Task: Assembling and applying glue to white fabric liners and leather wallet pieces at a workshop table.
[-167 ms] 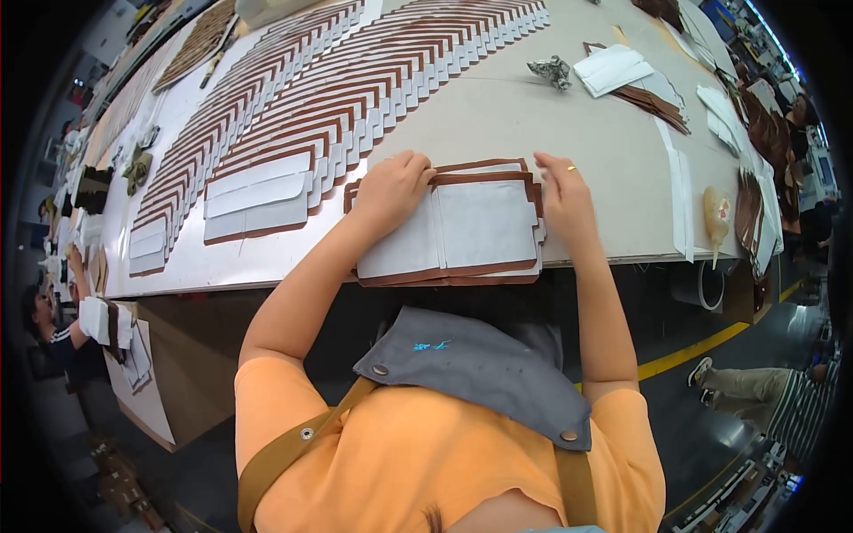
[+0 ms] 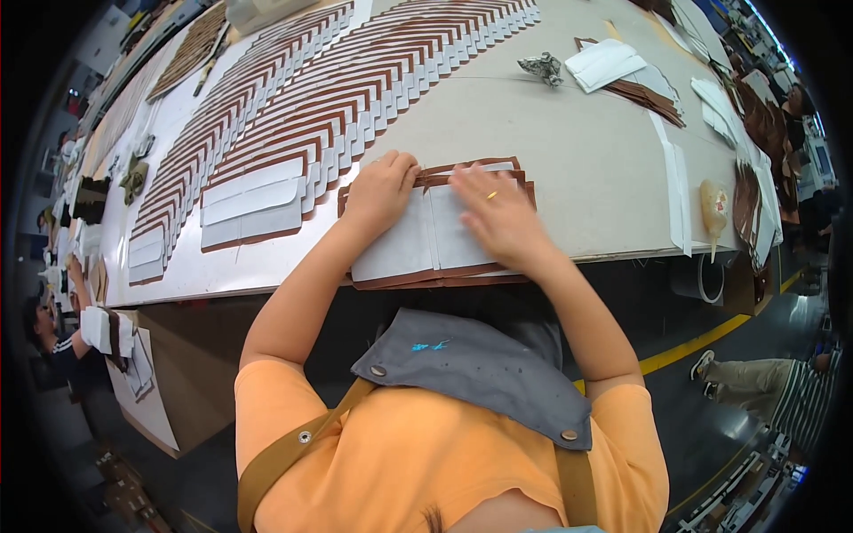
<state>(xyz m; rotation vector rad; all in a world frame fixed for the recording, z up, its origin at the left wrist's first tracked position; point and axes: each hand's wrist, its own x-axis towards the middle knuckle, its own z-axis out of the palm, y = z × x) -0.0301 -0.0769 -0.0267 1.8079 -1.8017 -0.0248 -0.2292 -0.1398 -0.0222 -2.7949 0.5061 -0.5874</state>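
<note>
A small stack of flat white panels with brown borders (image 2: 391, 252) lies in front of me at the table's near edge. Its sheets are slightly out of line, with brown edges showing at the top and right. My left hand (image 2: 382, 193) rests on the upper left of the stack, its fingers closed at the top edge of a panel. My right hand (image 2: 498, 213), with a ring on one finger, lies flat over the right half. Its fingers are stretched out and smeared by motion. The right hand hides part of the top panel.
Long overlapping rows of similar brown-edged white pieces (image 2: 253, 213) spread to the left and away. Farther right are a crumpled grey lump (image 2: 542, 68), white and brown pieces (image 2: 606, 66) and a yellowish squeeze bottle (image 2: 713, 210). People work at both sides.
My right hand has moved left from beside the stack's right edge onto the top panel. The left hand stays at the panel's top edge, nearly in place.
</note>
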